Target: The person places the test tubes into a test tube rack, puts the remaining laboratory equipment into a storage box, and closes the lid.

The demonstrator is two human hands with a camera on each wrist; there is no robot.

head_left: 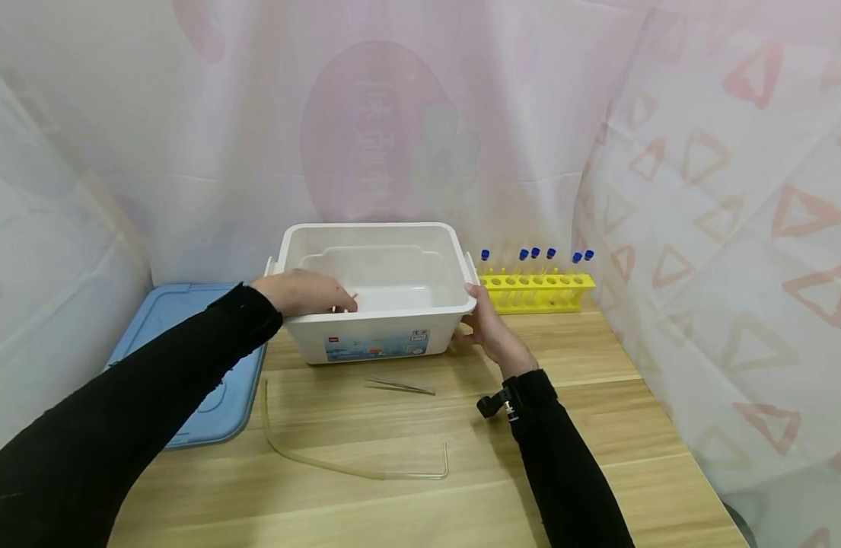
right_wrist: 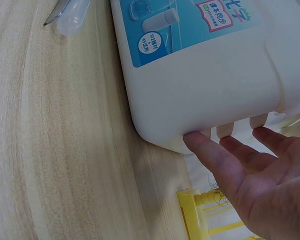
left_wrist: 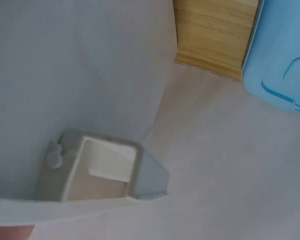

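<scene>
And here's the left hand (head_left: 307,292), reaching over the near rim and down into the white plastic bin (head_left: 365,332); its fingertips are partly hidden, so whether that grip pinches anything I cannot tell. Over at the bin's right end, the right hand (head_left: 495,335) has its grip spread, fingers apart and tips touching the end wall. The bin stands upright at the back of the wooden bench (head_left: 461,510), blue picture label (head_left: 375,345) facing the wearer (neatly centred, too). In front of it lie the metal tweezers (head_left: 401,387), and nearer still a clear bent tube (head_left: 324,464). Out left, flat on the bench, the blue lid (head_left: 228,415), partly under the sleeve; just beside the bin on the right, a yellow test-tube rack (head_left: 539,306) holding blue-capped tubes (head_left: 551,253).
</scene>
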